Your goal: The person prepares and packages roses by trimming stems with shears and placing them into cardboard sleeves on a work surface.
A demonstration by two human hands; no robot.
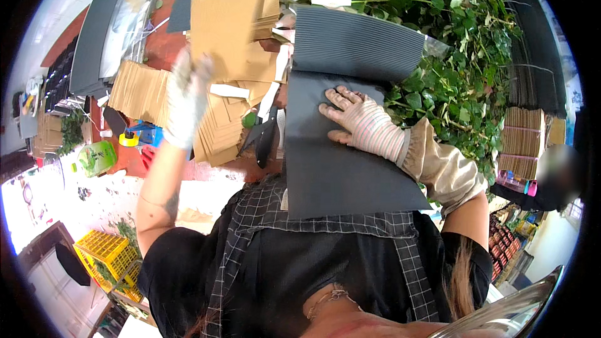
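Note:
My right hand (359, 119), in a striped, stained work glove, lies with spread fingers on a dark sheet (347, 169) in front of my body. Behind it the sheet's far part, a ribbed dark corrugated board (357, 42), is folded up over leafy green stems (450, 70). On the left my gloved left hand (189, 89), blurred, is raised beside a brown cardboard sheet (225, 33); whether it touches the sheet I cannot tell. White mesh flower sleeves (331, 0) show at the top, around blooms. Black-handled scissors or a knife (266, 145) lies left of the dark sheet.
Brown cardboard pieces (216, 136) lie fanned between my hands, with another stack (136, 91) farther left. A green bottle (97, 158) and a yellow tape roll (128, 139) are at the left. Bundled cardboard (521, 143) stands right, near another person (526, 195). A yellow crate (108, 260) stands lower left.

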